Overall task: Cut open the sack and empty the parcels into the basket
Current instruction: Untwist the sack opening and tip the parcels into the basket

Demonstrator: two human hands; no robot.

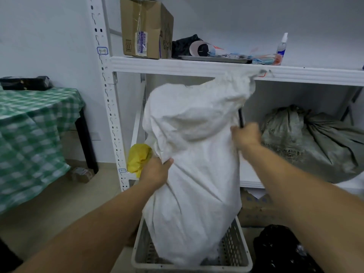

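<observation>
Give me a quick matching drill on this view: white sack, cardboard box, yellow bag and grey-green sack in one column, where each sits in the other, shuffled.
Things:
1. white sack
2. cardboard box
3. yellow bag
4. grey-green sack

Places:
A. on the upper shelf, left end
B. lower shelf level, right of the white sack
C. standing in the basket, gripped by both hands
D. lower shelf level, just behind the left hand

Pairs: 1-C, 2-A, 3-D, 4-B

The right hand also holds a thin dark tool against the white sack.
</observation>
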